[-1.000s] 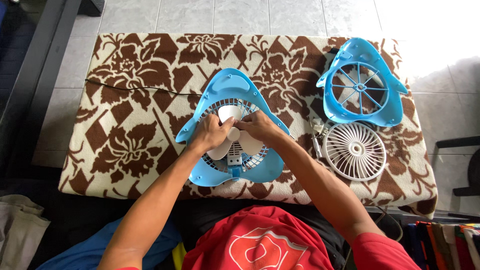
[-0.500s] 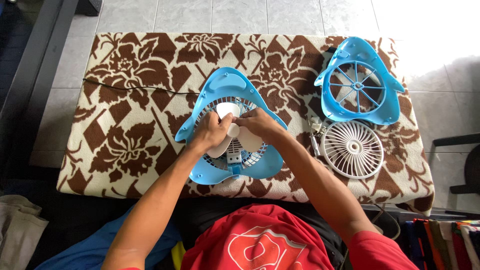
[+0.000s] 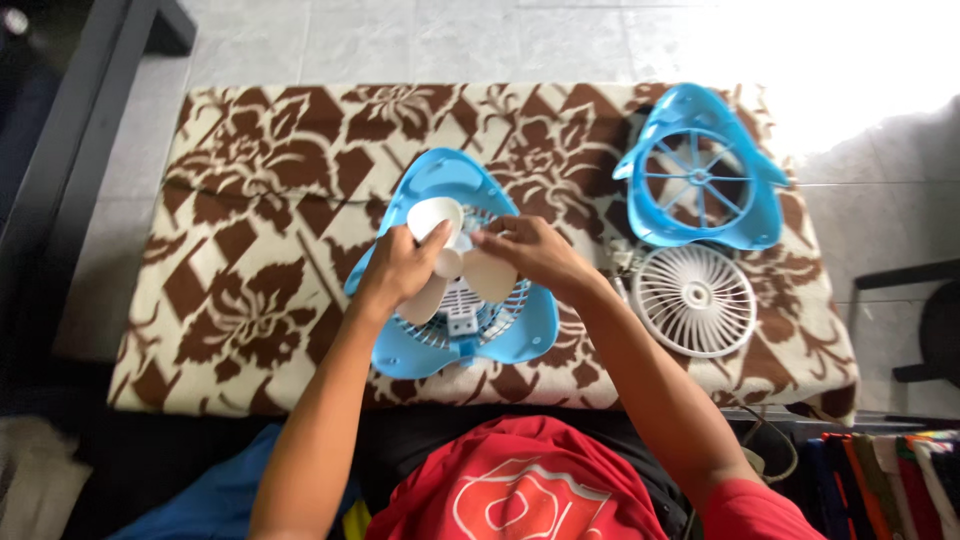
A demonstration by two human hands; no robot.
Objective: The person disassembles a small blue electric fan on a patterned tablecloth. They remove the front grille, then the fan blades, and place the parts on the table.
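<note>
A blue fan housing half (image 3: 420, 190) with a white grille lies on a brown-and-cream floral cloth (image 3: 260, 200) over a low table. Both my hands meet above it on a white fan blade (image 3: 437, 217). My left hand (image 3: 400, 270) grips the blade from the left; my right hand (image 3: 530, 255) pinches it from the right. The blade is tilted up off the housing.
A second blue housing half (image 3: 700, 165) lies at the far right of the cloth, with a round white grille (image 3: 695, 300) just below it. Small loose parts (image 3: 620, 262) lie between them. Tiled floor (image 3: 420, 40) lies beyond; a dark bench (image 3: 60, 170) stands left.
Both hands have lifted the white blade a little up and off the housing's centre; the view has shifted slightly.
</note>
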